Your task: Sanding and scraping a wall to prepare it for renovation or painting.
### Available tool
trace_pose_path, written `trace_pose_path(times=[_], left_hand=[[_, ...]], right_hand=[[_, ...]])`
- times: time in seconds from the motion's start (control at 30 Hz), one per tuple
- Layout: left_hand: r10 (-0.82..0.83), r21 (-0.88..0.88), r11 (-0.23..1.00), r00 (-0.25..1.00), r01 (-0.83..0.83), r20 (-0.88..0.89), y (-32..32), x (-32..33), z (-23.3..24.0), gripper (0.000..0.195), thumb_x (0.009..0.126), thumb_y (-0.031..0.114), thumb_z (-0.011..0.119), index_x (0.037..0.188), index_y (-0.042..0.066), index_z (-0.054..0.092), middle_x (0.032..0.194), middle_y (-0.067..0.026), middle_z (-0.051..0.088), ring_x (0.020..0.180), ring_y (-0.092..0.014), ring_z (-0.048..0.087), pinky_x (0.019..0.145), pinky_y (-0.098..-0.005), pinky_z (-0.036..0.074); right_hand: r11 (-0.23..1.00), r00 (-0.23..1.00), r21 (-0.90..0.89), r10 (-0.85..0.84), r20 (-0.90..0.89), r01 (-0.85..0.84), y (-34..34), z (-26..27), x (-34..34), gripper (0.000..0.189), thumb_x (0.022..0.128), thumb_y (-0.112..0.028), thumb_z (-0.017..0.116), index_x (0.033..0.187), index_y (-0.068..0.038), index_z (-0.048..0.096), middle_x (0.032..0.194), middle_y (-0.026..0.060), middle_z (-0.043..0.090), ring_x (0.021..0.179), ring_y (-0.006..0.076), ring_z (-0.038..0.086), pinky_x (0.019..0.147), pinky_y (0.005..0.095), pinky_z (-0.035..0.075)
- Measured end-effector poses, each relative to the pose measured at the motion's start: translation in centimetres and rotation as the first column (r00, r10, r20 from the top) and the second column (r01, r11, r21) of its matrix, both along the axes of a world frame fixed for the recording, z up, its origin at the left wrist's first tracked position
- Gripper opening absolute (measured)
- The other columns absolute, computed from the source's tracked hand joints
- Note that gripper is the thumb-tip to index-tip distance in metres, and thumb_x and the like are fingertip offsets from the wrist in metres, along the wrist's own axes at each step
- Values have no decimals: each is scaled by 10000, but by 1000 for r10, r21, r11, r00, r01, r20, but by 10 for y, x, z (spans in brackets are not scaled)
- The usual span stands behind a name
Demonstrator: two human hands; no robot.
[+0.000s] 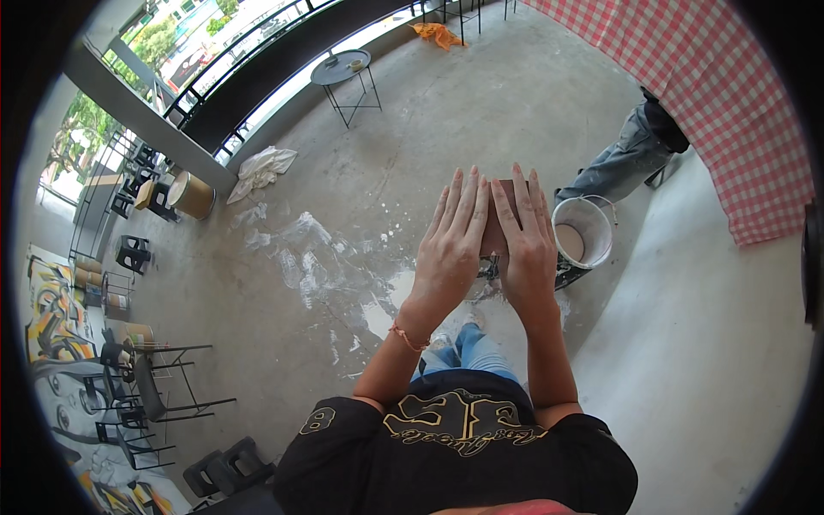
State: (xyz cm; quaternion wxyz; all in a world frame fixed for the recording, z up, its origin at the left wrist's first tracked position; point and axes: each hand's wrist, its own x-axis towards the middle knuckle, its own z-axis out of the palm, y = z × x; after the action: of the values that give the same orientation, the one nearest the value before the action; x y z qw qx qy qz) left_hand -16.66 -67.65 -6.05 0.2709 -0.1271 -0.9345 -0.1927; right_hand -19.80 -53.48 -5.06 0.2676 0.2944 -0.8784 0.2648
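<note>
A flat reddish-brown rectangular piece [494, 233], its exact kind unclear, is held up between my two hands. My left hand [452, 241] lies along its left side, fingers long and straight. Across its right part stretch the fingers of my right hand [528, 241], with a gap between two of them. Both hands show their backs, dusted pale; the thumbs and palms are hidden. Just right of my right hand is a white bucket [600, 225] with pale material inside and a wire handle. Under my hands, a dark object [570, 278] is partly covered.
A person's leg [621, 154] in grey trousers stands beyond the bucket. White smears [309, 257] mark the concrete floor. A round tray table [340, 67] is farther off, a crumpled white cloth [262, 168] by the pillar. Stools and chairs line the left; a red-checked cloth [727, 103] hangs right.
</note>
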Motion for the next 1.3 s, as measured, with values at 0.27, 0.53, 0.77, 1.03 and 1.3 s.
trace_pose_path(times=[0.27,0.53,0.77,1.03,1.3], left_hand=[[56,-105,993,998,-56,-10,4,-63,-8,673,905,7,560,1543,-94,372,1648,-233,337,1555,-391,268,1274,-479,263],[133,-174,974,989,-142,-63,-3,-122,3,652,927,21,566,1539,-95,375,1663,-241,297,1558,-384,262,1279,-472,255],[123,-169,978,992,-124,-19,-15,-155,-14,638,948,20,541,1544,-106,352,1660,-244,298,1562,-377,255,1286,-473,237],[99,-179,980,993,-87,61,-23,-195,-49,658,945,39,547,1552,-105,337,1662,-250,292,1569,-367,240,1293,-474,216],[90,-142,987,990,-74,112,-24,-208,-78,649,952,42,550,1555,-88,350,1666,-237,295,1570,-369,236,1293,-478,208]], right_hand=[[994,1000,105,1,-19,1,11,-2,-65,547,917,-24,617,1460,-86,600,1618,210,412,1512,431,354,1221,536,331],[982,997,179,-71,34,64,1,7,-117,680,918,-67,639,1570,-100,449,1680,187,296,1558,392,271,1256,514,271],[974,994,208,-97,51,85,-10,-6,-151,701,931,-68,614,1591,-44,381,1684,190,282,1564,384,259,1263,508,262],[968,981,216,-152,121,124,-23,-45,-186,692,937,-62,598,1591,-30,372,1684,204,271,1568,389,240,1269,492,257],[963,975,228,-175,139,140,-27,-74,-198,672,943,-52,602,1582,-38,395,1675,212,289,1560,394,261,1259,496,277]])
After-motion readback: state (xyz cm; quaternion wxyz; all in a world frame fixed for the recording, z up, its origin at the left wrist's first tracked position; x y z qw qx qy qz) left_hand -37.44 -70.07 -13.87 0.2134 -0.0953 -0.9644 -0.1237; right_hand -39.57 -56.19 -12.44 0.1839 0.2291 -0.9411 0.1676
